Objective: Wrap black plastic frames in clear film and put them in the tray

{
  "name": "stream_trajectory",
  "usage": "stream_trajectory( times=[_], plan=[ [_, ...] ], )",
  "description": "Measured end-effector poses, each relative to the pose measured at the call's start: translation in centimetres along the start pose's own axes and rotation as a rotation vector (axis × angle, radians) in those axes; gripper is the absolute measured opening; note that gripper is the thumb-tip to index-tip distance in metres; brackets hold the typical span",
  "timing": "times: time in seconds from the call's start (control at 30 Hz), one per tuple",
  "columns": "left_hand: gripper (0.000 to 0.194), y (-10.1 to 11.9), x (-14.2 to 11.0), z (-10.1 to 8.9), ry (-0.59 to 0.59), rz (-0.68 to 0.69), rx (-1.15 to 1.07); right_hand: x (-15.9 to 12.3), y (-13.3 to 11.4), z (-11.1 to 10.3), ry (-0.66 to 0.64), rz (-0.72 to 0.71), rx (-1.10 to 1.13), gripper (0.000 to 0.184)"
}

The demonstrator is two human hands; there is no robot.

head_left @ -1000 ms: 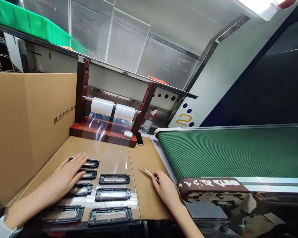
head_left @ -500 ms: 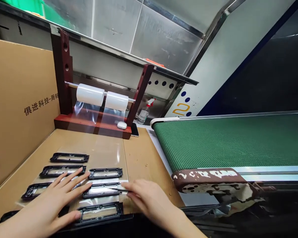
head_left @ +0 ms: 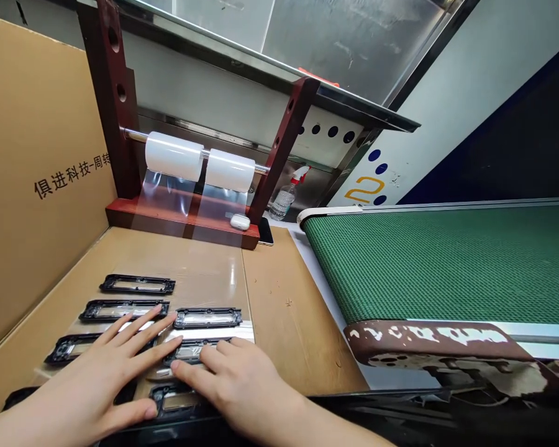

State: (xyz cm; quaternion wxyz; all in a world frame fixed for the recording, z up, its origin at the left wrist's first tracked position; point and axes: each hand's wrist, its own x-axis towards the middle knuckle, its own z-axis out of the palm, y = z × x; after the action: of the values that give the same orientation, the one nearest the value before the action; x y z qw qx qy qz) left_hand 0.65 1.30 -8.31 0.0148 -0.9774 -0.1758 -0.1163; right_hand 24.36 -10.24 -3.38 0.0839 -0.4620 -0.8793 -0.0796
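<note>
Several black rectangular frames lie in two columns under a clear film sheet on the cardboard worktop; one is at the far left and one in the right column. My left hand lies flat with fingers spread on the film over the left column. My right hand reaches leftward across the right column, fingertips pressing on a partly hidden frame. Whether it holds the thin stick cannot be seen. The nearest frame sits between both hands.
A dark red stand holds two white film rolls behind the frames. A white earbud case, a phone and a spray bottle sit by it. A cardboard wall stands left, a green conveyor belt right.
My right hand has come from the bare cardboard on the right onto the right column of frames. My left hand slid toward me over the left column. The view tilted down.
</note>
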Motion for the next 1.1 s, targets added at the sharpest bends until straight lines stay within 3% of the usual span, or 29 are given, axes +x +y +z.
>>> stream_trajectory(
  times=[0.27,0.4,0.73,0.87,0.97,1.1],
  plan=[
    [0.074,-0.2,-0.1,0.1,-0.033,-0.048,-0.063,-2.8,1.6,-0.8,-0.039,0.028,0.006,0.029],
    [0.072,-0.3,0.4,-0.5,-0.045,0.012,-0.045,-4.4,2.2,-1.5,-0.061,0.057,-0.001,0.03],
    [0.074,-0.2,0.5,-1.2,0.105,0.148,0.183,-8.7,3.7,-3.3,-0.171,0.137,-0.072,0.035],
    [0.075,-0.9,0.8,-1.5,0.083,0.174,0.175,-10.8,4.4,-4.6,-0.152,0.199,-0.063,0.035],
    [0.071,-1.9,1.3,-1.3,0.078,0.057,0.129,-10.4,4.4,-4.9,-0.08,0.247,-0.051,0.034],
    [0.064,-2.9,2.6,-1.1,-0.034,-0.099,0.008,-6.2,3.8,-3.2,-0.003,0.227,-0.059,0.03]
  ],
)
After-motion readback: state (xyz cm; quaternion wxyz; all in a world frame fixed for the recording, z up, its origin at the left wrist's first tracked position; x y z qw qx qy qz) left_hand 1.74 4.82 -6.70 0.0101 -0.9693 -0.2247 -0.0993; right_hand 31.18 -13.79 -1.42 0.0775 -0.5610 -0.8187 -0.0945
